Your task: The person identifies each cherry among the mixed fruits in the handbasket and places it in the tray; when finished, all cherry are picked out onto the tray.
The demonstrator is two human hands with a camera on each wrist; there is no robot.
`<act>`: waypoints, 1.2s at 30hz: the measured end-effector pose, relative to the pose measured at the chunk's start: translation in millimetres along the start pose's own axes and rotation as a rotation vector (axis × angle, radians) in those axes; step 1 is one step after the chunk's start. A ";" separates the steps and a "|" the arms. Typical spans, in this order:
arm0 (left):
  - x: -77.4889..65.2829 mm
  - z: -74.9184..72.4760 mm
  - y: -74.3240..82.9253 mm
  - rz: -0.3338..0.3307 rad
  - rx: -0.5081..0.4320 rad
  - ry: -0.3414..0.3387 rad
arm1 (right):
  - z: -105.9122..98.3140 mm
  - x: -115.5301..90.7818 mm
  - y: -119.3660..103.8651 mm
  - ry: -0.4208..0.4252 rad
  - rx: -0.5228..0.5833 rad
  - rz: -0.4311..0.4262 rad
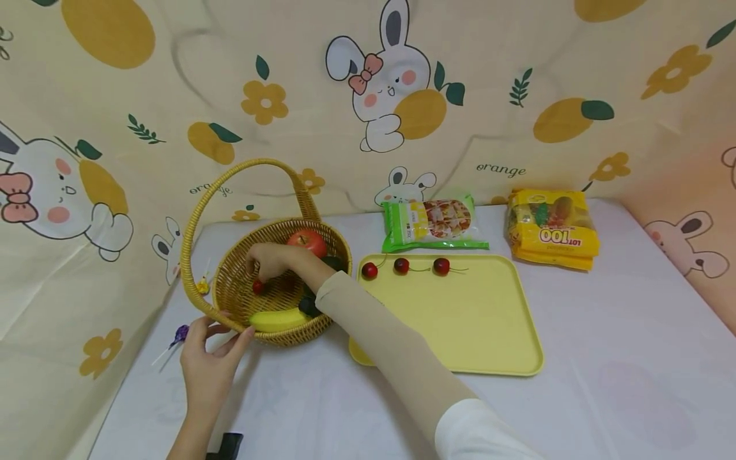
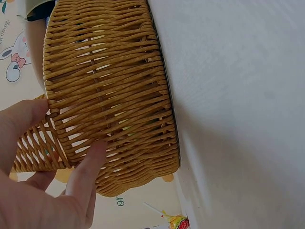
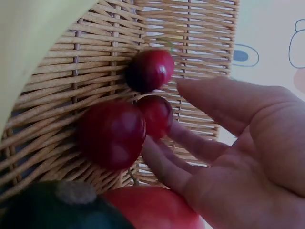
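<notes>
My left hand (image 1: 209, 367) grips the rim of a wicker basket (image 1: 230, 284) near the foot of its handle, thumb and fingers on either side. Inside the basket, my right hand (image 1: 269, 260) reaches among three cherries. The right wrist view shows an upper cherry (image 3: 155, 69) by the thumb, a middle cherry (image 3: 159, 114) between thumb and fingers, and a larger-looking cherry (image 3: 112, 135) near the fingertips. Thumb and fingers stand apart there. A banana (image 1: 278, 321), a red apple (image 1: 308, 241) and dark green produce (image 3: 66, 205) also lie in the basket.
Right of the basket is a yellow tray (image 1: 448, 319) with three cherries along its far edge. Behind it lie a green snack bag (image 1: 437, 223) and a yellow candy bag (image 1: 553, 230). A purple lollipop (image 1: 181, 333) and a yellow lollipop (image 1: 203, 286) lie left of the basket.
</notes>
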State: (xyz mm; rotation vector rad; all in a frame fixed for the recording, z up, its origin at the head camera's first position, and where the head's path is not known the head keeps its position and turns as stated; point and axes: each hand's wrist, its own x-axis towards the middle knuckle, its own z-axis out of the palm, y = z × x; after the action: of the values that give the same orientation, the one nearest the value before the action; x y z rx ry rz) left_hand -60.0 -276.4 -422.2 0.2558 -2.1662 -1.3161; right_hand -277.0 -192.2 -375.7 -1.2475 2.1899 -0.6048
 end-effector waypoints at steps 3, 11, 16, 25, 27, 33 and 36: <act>-0.3 0.5 -1.6 -0.003 -0.007 -0.006 | 1.3 -1.0 0.7 -0.041 0.015 0.022; -2.2 1.9 6.1 -0.007 -0.001 -0.008 | 4.1 -1.0 4.6 -0.086 0.055 0.006; -4.7 1.7 31.6 0.016 -0.028 -0.012 | 2.1 -0.9 7.7 -0.041 0.138 -0.097; -5.0 1.6 29.4 0.010 -0.024 -0.012 | -24.8 -29.8 4.0 0.101 0.337 -0.354; -4.0 1.4 19.5 0.005 -0.018 -0.011 | -32.7 -46.6 4.8 0.132 0.355 -0.406; -1.0 0.0 0.7 0.006 -0.030 -0.014 | -35.1 -110.6 26.8 0.299 0.282 -0.421; -0.4 -0.6 1.1 0.014 -0.034 -0.014 | -23.6 -142.2 46.6 0.369 0.275 -0.364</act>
State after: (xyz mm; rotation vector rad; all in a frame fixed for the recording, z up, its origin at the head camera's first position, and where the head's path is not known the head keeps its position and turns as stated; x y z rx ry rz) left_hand -59.2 -276.1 -421.2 0.2180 -2.1515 -1.3494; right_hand -261.5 -43.1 -353.5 -1.4828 2.0699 -1.3285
